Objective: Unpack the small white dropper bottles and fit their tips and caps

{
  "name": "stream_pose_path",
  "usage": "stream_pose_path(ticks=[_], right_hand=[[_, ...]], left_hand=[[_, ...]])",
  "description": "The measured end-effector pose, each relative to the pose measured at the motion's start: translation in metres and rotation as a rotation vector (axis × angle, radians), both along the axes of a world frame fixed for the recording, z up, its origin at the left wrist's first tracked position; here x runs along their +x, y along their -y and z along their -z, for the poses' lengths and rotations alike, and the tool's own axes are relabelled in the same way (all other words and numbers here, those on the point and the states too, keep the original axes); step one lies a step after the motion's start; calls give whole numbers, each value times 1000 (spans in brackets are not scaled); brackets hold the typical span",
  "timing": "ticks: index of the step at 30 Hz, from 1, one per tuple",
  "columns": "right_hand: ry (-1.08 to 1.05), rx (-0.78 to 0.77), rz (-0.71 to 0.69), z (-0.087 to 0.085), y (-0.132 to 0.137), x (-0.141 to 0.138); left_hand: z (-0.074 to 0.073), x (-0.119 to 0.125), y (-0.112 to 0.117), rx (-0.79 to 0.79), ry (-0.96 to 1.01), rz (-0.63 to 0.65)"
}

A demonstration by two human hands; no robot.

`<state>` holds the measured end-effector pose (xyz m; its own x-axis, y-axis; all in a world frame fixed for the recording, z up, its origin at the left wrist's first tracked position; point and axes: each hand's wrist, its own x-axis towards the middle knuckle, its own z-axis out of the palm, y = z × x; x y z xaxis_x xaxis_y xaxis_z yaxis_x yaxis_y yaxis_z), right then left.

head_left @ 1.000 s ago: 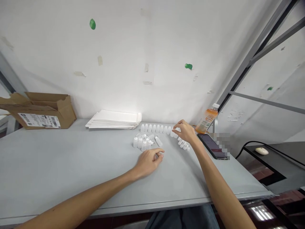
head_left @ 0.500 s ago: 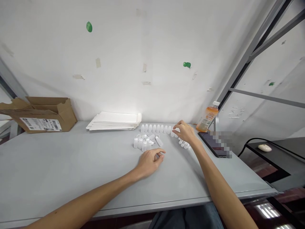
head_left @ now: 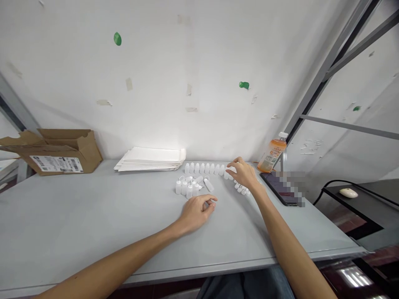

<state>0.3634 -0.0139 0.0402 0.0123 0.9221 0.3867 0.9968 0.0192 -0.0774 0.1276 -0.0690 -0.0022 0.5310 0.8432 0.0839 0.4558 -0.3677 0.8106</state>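
Note:
Several small white plastic squeeze bottles [head_left: 207, 168] stand in a row near the wall. At the row's right end my right hand [head_left: 245, 172] has its thumb and fingers bent around one small bottle [head_left: 231, 170], which they partly hide. Beside that wrist is a cluster of small white caps [head_left: 242, 189]. My left hand [head_left: 196, 211] rests on the table, fingers loosely curled and apart, holding nothing. Just beyond it is a loose group of small bottles [head_left: 189, 191], some upright and others lying down, with one lying bottle [head_left: 208, 185] to the right.
A stack of white envelopes [head_left: 149, 159] lies against the wall. An open cardboard box [head_left: 68, 151] stands at the far left of the grey table [head_left: 93, 216]. To the right are an orange drink bottle [head_left: 272, 153], a phone [head_left: 279, 189] and a mouse [head_left: 348, 192].
The view has shifted slightly. Both hands stay in nearly the same places, and the bottles have not visibly moved on the table.

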Motion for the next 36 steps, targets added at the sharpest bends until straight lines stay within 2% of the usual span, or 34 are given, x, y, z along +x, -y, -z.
stream_pose_path(ticks=[5, 7, 9, 13, 22, 27, 32, 36], right_hand=[[-163, 132, -49, -6, 9, -19], [-220, 71, -104, -5, 13, -33], [-226, -61, -145, -1, 16, -46], [-187, -267, -156, 11, 17, -61], [-330, -374, -158, 16, 30, -52], [-657, -318, -215, 21, 36, -36], [-1059, -294, -297, 30, 35, -34], [-1176, -355, -365, 34, 36, -38]], left_hand=[[2, 1, 0, 0, 22, -4], [3, 0, 0, 2, 36, -2], [3, 0, 1, 5, 52, -1], [1, -1, 1, -7, 64, -2], [5, -2, -1, -1, 68, 19], [5, -3, -2, 14, 55, 32], [-10, 4, 0, 134, -145, -31], [-20, 17, -4, 95, -141, -44]])
